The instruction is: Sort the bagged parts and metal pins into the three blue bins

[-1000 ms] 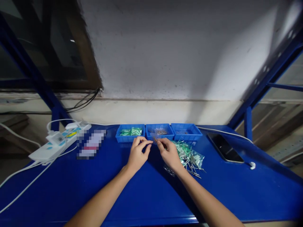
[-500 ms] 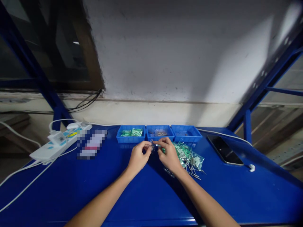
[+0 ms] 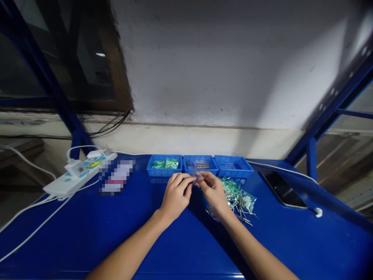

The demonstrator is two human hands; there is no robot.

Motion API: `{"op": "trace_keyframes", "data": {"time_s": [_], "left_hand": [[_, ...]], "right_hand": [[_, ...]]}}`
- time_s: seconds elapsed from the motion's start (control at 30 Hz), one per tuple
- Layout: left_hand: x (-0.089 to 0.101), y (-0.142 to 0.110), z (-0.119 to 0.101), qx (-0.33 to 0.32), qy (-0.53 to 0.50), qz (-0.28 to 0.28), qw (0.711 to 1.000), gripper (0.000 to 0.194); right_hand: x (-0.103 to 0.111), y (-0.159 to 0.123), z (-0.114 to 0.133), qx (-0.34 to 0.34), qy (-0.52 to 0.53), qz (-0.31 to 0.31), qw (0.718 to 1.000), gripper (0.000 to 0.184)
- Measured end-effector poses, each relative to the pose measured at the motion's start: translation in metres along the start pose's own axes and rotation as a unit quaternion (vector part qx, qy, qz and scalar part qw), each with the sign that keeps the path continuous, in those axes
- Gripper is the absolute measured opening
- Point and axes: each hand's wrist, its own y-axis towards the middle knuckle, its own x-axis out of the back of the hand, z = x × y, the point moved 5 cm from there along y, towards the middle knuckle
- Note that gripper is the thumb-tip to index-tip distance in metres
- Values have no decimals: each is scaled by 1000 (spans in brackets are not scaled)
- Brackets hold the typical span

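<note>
Toward the back edge of the bench (image 3: 163,252), the left hand (image 3: 174,197) and right hand (image 3: 215,193) pinch a small clear bag (image 3: 196,175), best held gently.

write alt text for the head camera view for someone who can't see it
Two bare hands, left and right, pinch a small clear plastic bag between them over a blue table. Behind are three blue bins; to the right lie green packets, loose metal rods and a phone.
</note>
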Motion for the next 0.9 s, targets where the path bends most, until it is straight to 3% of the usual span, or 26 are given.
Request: {"op": "trace_keyframes", "data": {"time_s": [0.1,0.17,0.3,0.37,0.47,0.63,0.77,0.9], "left_hand": [[-7,-1,3,38,-45,37,998,18],[-13,-3,6,51,-54,75,994,16],[-21,-9,4,56,-44,130,989,15],[-23,-11,-2,46,-37,149,987,16],[-28,-13,-15,20,-26,177,984,29],[-44,-18,-27,-31,-11,240,970,53],[-50,-21,-22,-28,2,269,963,50],[-43,-20,-15,-9,25,221,975,32]], "right_hand": [[19,4,8,52,-82,-79,992,24],[41,5,21,114,-126,-165,972,22],[84,-3,51,277,-182,-363,871,13],[92,-8,59,343,-200,-406,823,10],[87,-8,61,401,-225,-392,797,11],[71,-5,63,404,-259,-371,795,12],[58,-2,67,411,-265,-343,802,13],[46,10,58,396,-280,-300,822,19]]}}
